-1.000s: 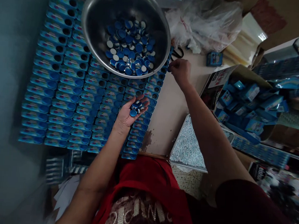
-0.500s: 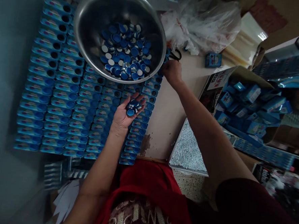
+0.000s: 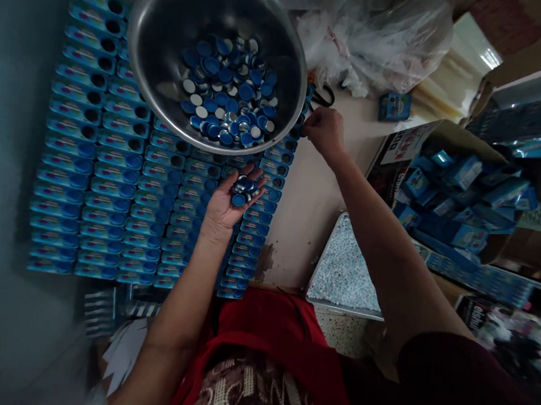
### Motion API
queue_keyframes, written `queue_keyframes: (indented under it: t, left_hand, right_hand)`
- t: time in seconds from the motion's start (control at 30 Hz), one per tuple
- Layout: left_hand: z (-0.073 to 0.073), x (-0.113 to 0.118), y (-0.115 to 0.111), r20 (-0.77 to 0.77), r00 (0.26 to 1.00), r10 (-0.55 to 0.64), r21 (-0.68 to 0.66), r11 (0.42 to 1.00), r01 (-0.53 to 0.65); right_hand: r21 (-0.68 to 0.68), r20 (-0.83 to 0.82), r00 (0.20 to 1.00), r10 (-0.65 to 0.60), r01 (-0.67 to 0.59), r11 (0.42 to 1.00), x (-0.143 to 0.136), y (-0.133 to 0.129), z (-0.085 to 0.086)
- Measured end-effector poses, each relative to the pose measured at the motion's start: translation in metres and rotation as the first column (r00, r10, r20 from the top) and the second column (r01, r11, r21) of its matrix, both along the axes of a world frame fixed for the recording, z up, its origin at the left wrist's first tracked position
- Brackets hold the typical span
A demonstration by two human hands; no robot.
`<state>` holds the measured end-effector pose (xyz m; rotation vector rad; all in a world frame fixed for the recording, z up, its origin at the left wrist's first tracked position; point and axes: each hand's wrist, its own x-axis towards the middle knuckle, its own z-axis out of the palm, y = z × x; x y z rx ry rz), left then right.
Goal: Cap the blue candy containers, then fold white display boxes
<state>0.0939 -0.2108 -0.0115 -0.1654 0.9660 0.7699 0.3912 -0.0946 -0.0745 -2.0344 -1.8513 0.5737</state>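
My left hand [image 3: 224, 206] is palm up below the bowl, cupping a small pile of round blue and silver caps [image 3: 244, 189]. Under it stand long rows of blue printed boxes [image 3: 118, 141]; several have a dark round hole at one end, others a blue disc there. A steel bowl [image 3: 139, 66] with many more such caps rests over the boxes. At the right edge of the rows, beside the bowl's rim, is my right hand [image 3: 325, 131], its fingers pinched together over the box edge. What its fingertips hold, if anything, is hidden.
Black-handled scissors [image 3: 323, 96] lie just beyond my right hand, near a clear plastic bag [image 3: 376, 44]. A single blue box [image 3: 394, 106] stands to the right. Further right is a carton of blue packs [image 3: 464, 178]. A tray of pale granules [image 3: 346, 268] sits near me.
My right hand appears slightly further right in the view, still by the bowl's rim. The left hand keeps its pile, with the caps slightly shifted. The camera view has moved a little.
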Motion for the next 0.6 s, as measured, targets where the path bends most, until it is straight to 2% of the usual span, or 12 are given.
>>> queue_keyframes:
  t: [0.13,0.3,0.4,0.5,0.6]
  left_hand:
    - [-0.002,0.000,0.004,-0.004,1.000,0.005,0.004,1.000,-0.005]
    - [-0.003,-0.001,0.006,-0.003,1.000,0.002,0.025,1.000,-0.002]
    - [-0.004,0.000,0.006,0.000,1.000,0.001,0.036,0.999,-0.001]
    - [-0.004,0.003,0.007,0.012,1.000,-0.002,0.022,1.000,0.002]
    - [-0.004,0.010,0.012,0.055,0.999,0.000,0.008,1.000,0.000]
  right_hand:
    - [-0.068,0.003,1.000,0.018,-0.017,0.998,-0.011,-0.005,0.008]
    - [-0.060,0.104,0.992,-0.066,0.073,0.996,-0.019,0.005,0.022]
    - [-0.162,0.133,0.990,-0.038,0.060,0.985,-0.021,0.014,0.026]
    - [-0.248,0.146,0.988,-0.045,0.080,0.965,-0.016,0.022,0.015]
    - [-0.246,0.098,0.991,-0.087,0.109,0.963,-0.003,0.033,-0.009]
